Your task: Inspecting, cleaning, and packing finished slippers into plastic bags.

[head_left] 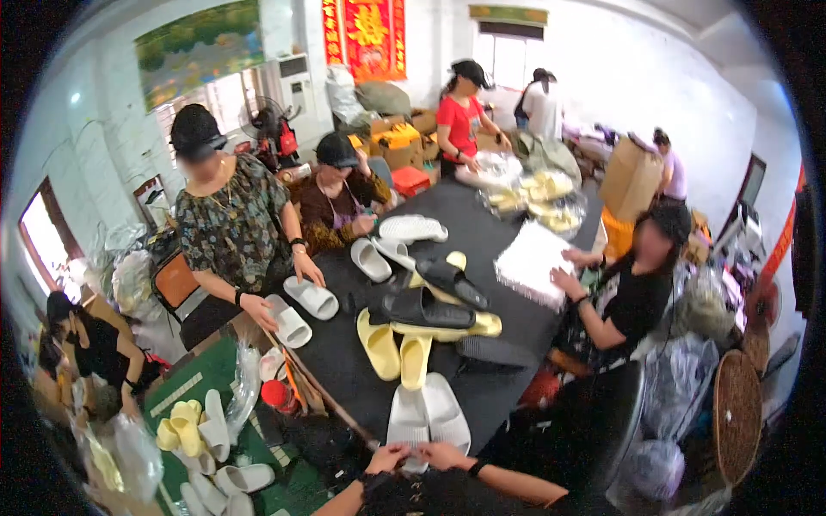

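A pair of pale grey-white slide slippers lies at the near edge of the black table (344,258): a left slipper (409,419) and a right slipper (448,419). Over the near end of the left slipper, my left hand (389,458) and my right hand (445,457) are close together. Both have their fingers pinched closed. Whatever is between the fingertips is too small to make out. Just beyond this pair lie yellow slippers (379,344), with black slippers (423,308) on top of others.
Across the table at left, a person's hands touch two white slippers (311,297). At right, another person handles a stack of white sheets (535,262). Bagged yellow slippers (542,189) lie at the far end. More slippers (245,477) sit on a green surface, near a red-lidded jar (277,396).
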Available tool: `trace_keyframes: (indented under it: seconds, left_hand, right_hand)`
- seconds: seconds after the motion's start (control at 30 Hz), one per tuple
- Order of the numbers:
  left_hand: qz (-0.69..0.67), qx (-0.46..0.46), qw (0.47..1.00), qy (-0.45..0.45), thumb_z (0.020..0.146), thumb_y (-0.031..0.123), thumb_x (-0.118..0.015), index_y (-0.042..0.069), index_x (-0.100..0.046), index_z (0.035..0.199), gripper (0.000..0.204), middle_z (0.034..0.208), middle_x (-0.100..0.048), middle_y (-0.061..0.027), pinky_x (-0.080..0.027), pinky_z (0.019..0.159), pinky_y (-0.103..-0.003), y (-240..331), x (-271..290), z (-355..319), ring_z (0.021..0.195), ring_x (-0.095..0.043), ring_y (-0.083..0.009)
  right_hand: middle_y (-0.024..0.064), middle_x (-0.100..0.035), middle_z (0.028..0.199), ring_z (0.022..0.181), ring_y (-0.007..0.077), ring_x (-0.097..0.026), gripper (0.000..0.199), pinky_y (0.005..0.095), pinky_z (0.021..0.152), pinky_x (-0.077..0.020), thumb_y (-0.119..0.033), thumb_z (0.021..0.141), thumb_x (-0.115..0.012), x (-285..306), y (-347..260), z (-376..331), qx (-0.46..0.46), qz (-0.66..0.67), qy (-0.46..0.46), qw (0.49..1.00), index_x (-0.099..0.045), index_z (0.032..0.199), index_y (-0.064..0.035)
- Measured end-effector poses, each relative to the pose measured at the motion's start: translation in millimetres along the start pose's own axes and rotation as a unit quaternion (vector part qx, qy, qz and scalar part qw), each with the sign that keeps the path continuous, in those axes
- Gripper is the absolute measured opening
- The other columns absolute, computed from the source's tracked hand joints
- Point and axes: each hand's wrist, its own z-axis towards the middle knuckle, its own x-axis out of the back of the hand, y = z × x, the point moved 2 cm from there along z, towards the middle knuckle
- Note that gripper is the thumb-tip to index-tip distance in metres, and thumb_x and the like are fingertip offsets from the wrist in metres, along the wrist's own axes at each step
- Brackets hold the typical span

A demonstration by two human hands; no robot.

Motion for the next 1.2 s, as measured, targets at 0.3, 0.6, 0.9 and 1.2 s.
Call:
trace_keyframes:
  seconds: [0.3,0.6,0.9,1.2]
  left_hand:
    - [-0.005,-0.009,1.0,-0.024,0.083,0.024,-0.065,0.004,-0.066,0.092,0.022,0.076,-0.062,0.0021,-0.042,0.06,-0.022,9,-5,-5,0.065,-0.052,-0.0076]
    - [0.008,0.01,1.0,0.018,0.085,0.031,-0.063,0.012,-0.067,0.101,0.025,0.076,-0.065,0.0024,-0.035,0.039,-0.023,-16,-2,1,0.043,-0.045,-0.0068]
    - [0.045,0.017,0.999,-0.007,0.086,0.032,-0.061,0.011,-0.067,0.097,0.025,0.074,-0.062,0.0036,-0.039,0.051,-0.02,4,-1,0,0.059,-0.05,-0.0048]
    - [-0.01,0.036,0.995,-0.094,0.086,0.037,-0.061,0.01,-0.066,0.091,0.027,0.059,-0.053,0.004,-0.033,0.04,-0.022,-34,3,25,0.045,-0.044,-0.0057]
  right_hand:
    - [0.0154,-0.063,0.08,0.074,0.0365,-0.061,0.025,0.0457,0.061,-0.0469,-0.035,0.088,-0.051,20,-22,-9,0.001,0.004,0.033,0.999,-0.056,0.096,-0.0121]
    - [0.0151,-0.062,0.077,0.07,0.0365,-0.06,0.024,0.0457,0.06,-0.0467,-0.036,0.088,-0.049,1,-9,-9,0.02,0.019,0.034,0.999,-0.055,0.094,-0.0128]
    - [0.0142,-0.063,0.077,0.07,0.0379,-0.06,0.024,0.0473,0.061,-0.0472,-0.034,0.086,-0.051,0,3,-3,0.02,-0.016,0.03,0.999,-0.055,0.099,-0.015]
    - [0.015,-0.062,0.076,0.07,0.0362,-0.061,0.024,0.0448,0.06,-0.0477,-0.033,0.088,-0.051,-13,9,1,0.042,-0.011,0.033,0.999,-0.056,0.095,-0.0115]
